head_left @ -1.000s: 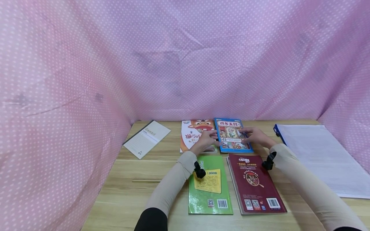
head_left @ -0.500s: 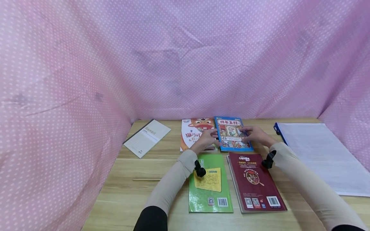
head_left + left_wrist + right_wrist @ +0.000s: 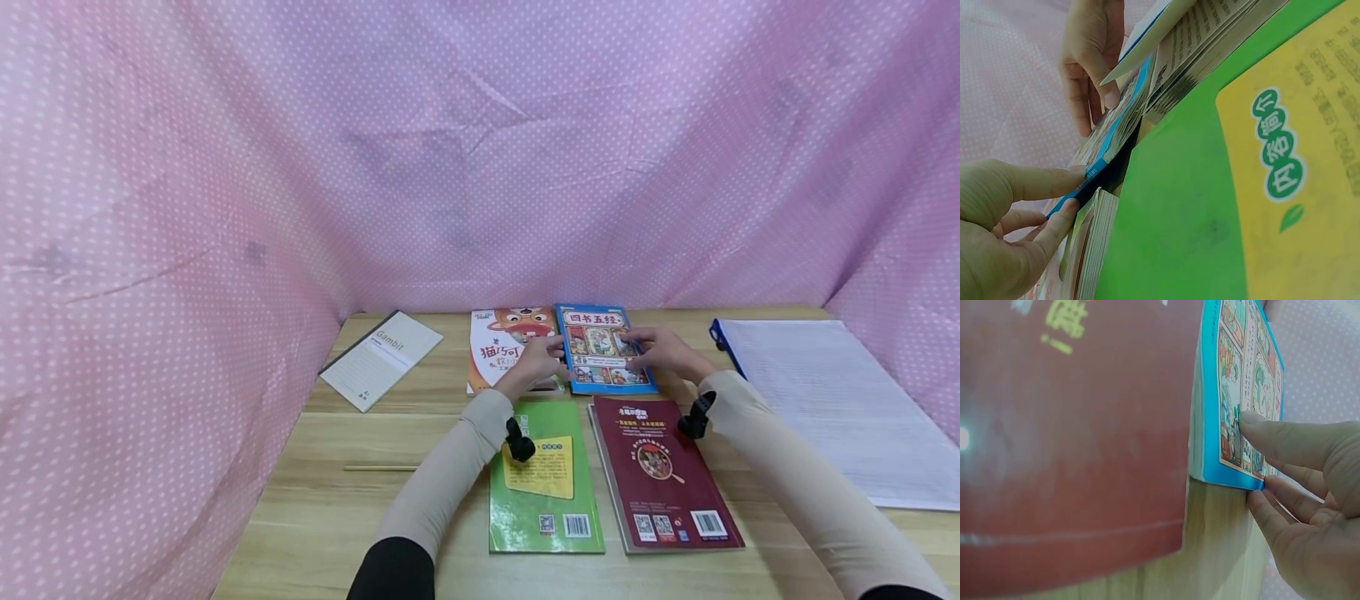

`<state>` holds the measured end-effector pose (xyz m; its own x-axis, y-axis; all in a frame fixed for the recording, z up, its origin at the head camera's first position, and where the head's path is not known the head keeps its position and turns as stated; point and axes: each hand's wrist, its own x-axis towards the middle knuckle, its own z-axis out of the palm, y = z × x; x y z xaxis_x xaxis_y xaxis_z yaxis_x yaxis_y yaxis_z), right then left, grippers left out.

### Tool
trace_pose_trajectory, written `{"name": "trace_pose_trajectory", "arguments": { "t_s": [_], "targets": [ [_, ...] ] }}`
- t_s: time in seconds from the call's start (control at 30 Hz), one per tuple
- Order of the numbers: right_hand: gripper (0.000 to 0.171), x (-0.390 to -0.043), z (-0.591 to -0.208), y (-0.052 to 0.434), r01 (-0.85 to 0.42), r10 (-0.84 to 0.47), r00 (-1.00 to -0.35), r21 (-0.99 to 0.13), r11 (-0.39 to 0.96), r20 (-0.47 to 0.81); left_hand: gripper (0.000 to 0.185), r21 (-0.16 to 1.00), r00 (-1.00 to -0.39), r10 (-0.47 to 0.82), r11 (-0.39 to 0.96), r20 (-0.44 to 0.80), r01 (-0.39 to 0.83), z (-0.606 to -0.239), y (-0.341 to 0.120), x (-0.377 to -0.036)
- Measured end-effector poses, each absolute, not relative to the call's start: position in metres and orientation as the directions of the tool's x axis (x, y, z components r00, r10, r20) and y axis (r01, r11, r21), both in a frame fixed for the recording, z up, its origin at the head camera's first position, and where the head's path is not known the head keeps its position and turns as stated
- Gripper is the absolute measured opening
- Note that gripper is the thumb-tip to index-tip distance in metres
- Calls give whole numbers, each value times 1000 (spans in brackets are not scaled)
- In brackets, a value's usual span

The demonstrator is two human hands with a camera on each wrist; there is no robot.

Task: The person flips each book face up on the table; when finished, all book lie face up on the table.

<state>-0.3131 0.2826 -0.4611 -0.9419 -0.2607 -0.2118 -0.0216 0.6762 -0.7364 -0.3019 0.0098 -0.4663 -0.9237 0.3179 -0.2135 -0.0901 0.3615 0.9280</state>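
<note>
- Blue book (image 3: 603,348), a thin paperback, lies flat near the far edge of the table (image 3: 330,492), in the middle of the back row; it looks light, with a glossy cover that may slide under the fingers, and bendable rather than stiff, so the long side edges seem the best place to take hold
- Its cover has a bright blue border, a title strip of red characters at the top and small comic-style picture panels below; the wrist views show a slim block of pages
- Left hand (image 3: 538,360) is at the book's left edge: thumb on top and fingers curled underneath, pinching the blue edge, as the left wrist view shows (image 3: 1079,184)
- Right hand (image 3: 660,350) is at the right edge, thumb laid on the cover and fingers against the side (image 3: 1297,462), curled round that edge
- White book (image 3: 504,346) with an orange cartoon face lies just beside it on the left, partly under the left hand
- Green book (image 3: 546,479) lies nearer the person, below the left wrist, back cover up with a barcode
- Red book (image 3: 663,475) lies beside the green one, just in front of the blue book, also barcode up
- Grey notebook (image 3: 381,360) sits tilted, well apart at far left
- White mesh pouch (image 3: 825,400) with a blue zip lies at far right
- Thin wooden stick (image 3: 378,468) lies on the table left of the green book
- Pink dotted cloth (image 3: 225,167) hangs all around the table
</note>
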Motion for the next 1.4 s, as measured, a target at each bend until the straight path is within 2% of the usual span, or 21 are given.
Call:
{"name": "trace_pose_trajectory", "arguments": {
  "t_s": [0.63, 1.4],
  "targets": [
    [60, -314, -461, 284, -40, -269, -944, -739, 673, -193, 79, 931, -938, 281, 354, -200, -93, -462, 14, -295],
    [59, -309, -458, 283, -59, -281, -943, -740, 670, -179, 70, 941, -925, 347, 336, -156, -32, -456, 7, -293]
  ]
}}
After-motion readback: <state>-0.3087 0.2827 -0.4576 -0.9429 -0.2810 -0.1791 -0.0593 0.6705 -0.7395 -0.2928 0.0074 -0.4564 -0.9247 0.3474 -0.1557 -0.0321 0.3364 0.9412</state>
